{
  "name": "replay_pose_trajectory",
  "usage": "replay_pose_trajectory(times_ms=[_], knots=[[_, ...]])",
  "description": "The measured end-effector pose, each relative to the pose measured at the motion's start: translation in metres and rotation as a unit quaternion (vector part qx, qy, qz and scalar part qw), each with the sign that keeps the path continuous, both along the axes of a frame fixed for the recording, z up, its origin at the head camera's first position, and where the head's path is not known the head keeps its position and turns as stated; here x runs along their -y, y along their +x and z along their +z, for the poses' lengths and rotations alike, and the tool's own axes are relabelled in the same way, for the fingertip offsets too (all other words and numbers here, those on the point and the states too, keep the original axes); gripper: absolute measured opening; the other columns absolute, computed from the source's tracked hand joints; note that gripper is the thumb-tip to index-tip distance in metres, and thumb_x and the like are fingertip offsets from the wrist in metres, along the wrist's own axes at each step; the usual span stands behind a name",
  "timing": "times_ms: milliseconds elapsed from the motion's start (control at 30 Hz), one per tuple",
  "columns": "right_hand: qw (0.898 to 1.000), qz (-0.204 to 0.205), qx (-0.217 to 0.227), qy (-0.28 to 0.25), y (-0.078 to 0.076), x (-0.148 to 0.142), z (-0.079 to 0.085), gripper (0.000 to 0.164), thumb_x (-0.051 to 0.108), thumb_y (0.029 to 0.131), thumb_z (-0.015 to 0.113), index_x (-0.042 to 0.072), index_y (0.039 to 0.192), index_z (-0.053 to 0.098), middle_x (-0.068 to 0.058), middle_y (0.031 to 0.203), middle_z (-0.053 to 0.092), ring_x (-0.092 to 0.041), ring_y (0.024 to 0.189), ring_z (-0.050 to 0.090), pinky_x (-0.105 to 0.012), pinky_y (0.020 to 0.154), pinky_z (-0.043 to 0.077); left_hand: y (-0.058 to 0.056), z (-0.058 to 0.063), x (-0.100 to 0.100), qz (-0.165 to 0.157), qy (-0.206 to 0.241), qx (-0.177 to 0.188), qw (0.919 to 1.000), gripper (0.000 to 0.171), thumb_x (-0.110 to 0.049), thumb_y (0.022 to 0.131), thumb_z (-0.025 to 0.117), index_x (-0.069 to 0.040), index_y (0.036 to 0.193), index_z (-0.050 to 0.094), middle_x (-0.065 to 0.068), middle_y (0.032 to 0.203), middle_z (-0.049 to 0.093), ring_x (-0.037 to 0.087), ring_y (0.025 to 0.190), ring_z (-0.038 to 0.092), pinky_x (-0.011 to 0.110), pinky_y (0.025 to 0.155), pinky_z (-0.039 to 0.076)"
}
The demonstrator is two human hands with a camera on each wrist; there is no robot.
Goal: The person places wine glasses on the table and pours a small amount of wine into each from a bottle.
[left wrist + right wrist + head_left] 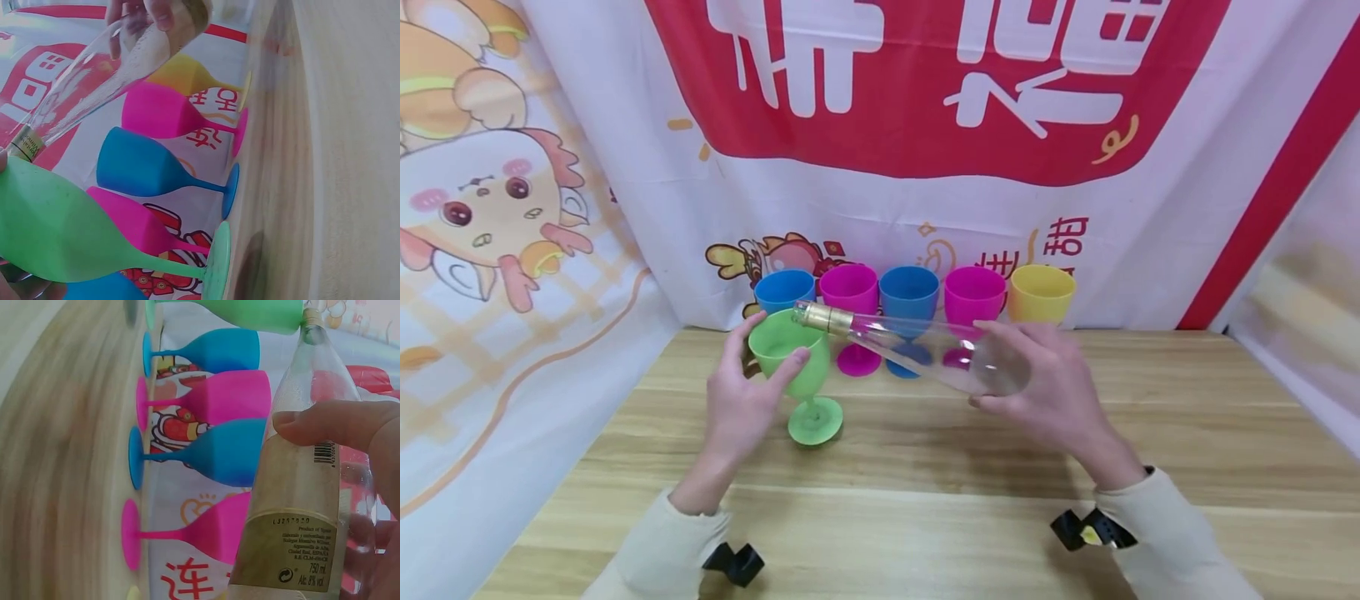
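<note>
My left hand grips the bowl of a green plastic goblet, thumb on the near side, with the goblet raised a little off the table. In my right hand is a clear glass wine bottle, held around its body near the base and tilted so the neck points left. The gold-banded mouth lies over the goblet's rim. A label shows on the bottle in the right wrist view. Whether liquid flows from the mouth is too faint to tell.
Behind the hands stands a row of goblets: a blue one, a magenta one, another blue one, another magenta one and a yellow one. A printed cloth hangs right behind them at the wooden table's back edge.
</note>
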State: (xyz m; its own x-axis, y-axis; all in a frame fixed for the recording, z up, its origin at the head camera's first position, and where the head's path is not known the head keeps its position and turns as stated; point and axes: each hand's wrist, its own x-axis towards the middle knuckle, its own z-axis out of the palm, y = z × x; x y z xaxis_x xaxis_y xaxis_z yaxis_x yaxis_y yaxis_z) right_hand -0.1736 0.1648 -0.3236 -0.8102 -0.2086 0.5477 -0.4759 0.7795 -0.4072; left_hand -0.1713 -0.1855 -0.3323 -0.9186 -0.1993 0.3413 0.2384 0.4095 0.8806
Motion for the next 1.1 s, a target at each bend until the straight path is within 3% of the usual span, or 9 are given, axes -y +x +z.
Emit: replay_pose_trajectory(times_ms=[233,467,633,733,867,1000,1100], knots=[[0.997,0.013,0.069,-0.041,0.001,-0.006,-0.006,0.084,0.025,0.07,0.101,0.023,0.145,0.064,-0.006,0.138,0.069,-0.03,0.127,0.058,-0.064,0.1,0.054,0.002,0.006,0.009,0.011,0.024,-0.002,0.9996,0.073,-0.042,0.097,0.078,-0.025,0.159,0.044,0.009,0.144,0.064,0.021,0.126,0.059,0.021,0.099,0.048],[0.984,0.013,0.14,-0.108,0.009,-0.031,-0.016,0.082,0.033,0.076,0.098,0.028,0.148,0.059,-0.005,0.146,0.064,-0.03,0.129,0.057,-0.063,0.099,0.057,0.002,0.003,0.021,0.041,0.022,0.014,0.9988,0.077,-0.047,0.096,0.077,-0.024,0.161,0.042,0.007,0.143,0.064,0.016,0.122,0.059,0.015,0.094,0.05],[0.98,-0.009,0.146,-0.136,0.015,-0.054,-0.027,0.086,0.035,0.077,0.097,0.023,0.151,0.055,-0.011,0.147,0.063,-0.032,0.131,0.058,-0.059,0.104,0.052,0.001,0.0,0.032,0.057,0.022,0.018,0.998,0.078,-0.046,0.095,0.078,-0.022,0.16,0.043,0.009,0.144,0.064,0.014,0.117,0.058,0.009,0.087,0.05],[0.979,-0.027,0.137,-0.145,0.016,-0.067,-0.035,0.089,0.032,0.077,0.097,0.021,0.153,0.054,-0.01,0.148,0.062,-0.023,0.13,0.056,-0.037,0.105,0.049,0.0,-0.002,0.039,0.063,0.021,0.017,0.9977,0.079,-0.045,0.095,0.079,-0.021,0.161,0.042,0.009,0.145,0.063,0.013,0.115,0.059,0.008,0.086,0.05],[0.975,-0.047,0.144,-0.161,0.016,-0.087,-0.046,0.088,0.031,0.081,0.095,0.023,0.157,0.051,-0.007,0.152,0.058,-0.008,0.128,0.048,-0.012,0.093,0.04,-0.002,-0.003,0.047,0.073,0.02,0.019,0.997,0.08,-0.045,0.095,0.079,-0.021,0.161,0.042,0.008,0.145,0.062,0.012,0.113,0.06,0.007,0.084,0.051],[0.967,-0.072,0.152,-0.192,0.014,-0.104,-0.055,0.085,0.031,0.084,0.092,0.024,0.158,0.051,-0.005,0.151,0.053,-0.009,0.125,0.043,-0.01,0.087,0.04,-0.005,-0.004,0.056,0.081,0.014,0.03,0.9962,0.084,-0.049,0.094,0.078,-0.021,0.163,0.038,0.008,0.15,0.06,0.014,0.117,0.059,0.006,0.083,0.051],[0.959,-0.106,0.151,-0.217,0.013,-0.115,-0.058,0.084,0.032,0.085,0.091,0.026,0.159,0.05,-0.006,0.145,0.052,-0.013,0.118,0.045,-0.011,0.082,0.046,-0.01,-0.004,0.062,0.085,0.01,0.038,0.9956,0.086,-0.053,0.094,0.077,-0.02,0.164,0.036,0.009,0.153,0.058,0.018,0.121,0.059,0.006,0.083,0.051]])
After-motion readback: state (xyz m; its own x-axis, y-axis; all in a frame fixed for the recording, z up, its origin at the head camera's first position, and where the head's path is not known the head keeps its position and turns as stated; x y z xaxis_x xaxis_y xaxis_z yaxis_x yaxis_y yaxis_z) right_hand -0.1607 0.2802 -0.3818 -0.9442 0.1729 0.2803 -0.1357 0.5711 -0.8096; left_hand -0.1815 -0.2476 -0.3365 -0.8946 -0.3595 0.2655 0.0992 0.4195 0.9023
